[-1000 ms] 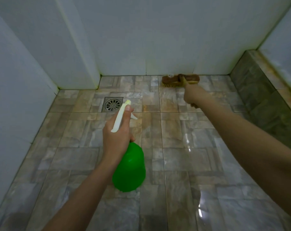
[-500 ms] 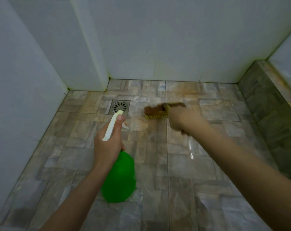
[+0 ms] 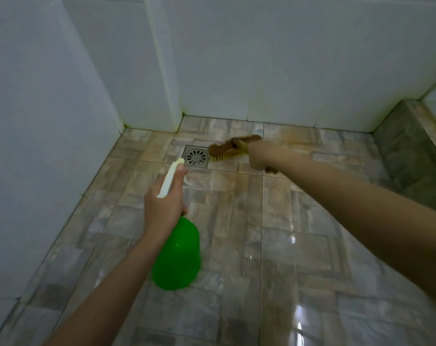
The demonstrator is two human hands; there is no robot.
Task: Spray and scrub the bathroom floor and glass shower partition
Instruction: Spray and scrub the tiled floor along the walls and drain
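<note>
My left hand [image 3: 163, 208] grips the neck of a green spray bottle [image 3: 178, 258] with a white trigger head [image 3: 170, 178], held above the floor with the nozzle aimed toward the drain. My right hand [image 3: 260, 156] grips the handle of a brown scrub brush [image 3: 230, 147]. The brush's yellow bristles rest on the wet stone-pattern floor tiles [image 3: 237, 221], right beside the drain. No glass partition is in view.
A round metal floor drain [image 3: 196, 156] sits near the back left corner. White tiled walls [image 3: 274, 58] close the left and far sides, with a boxed column at the corner. A raised tiled ledge [image 3: 411, 151] runs along the right.
The brush has gone from the far wall toward me, then back out and left to the drain's edge. My left hand and the bottle have shifted little.
</note>
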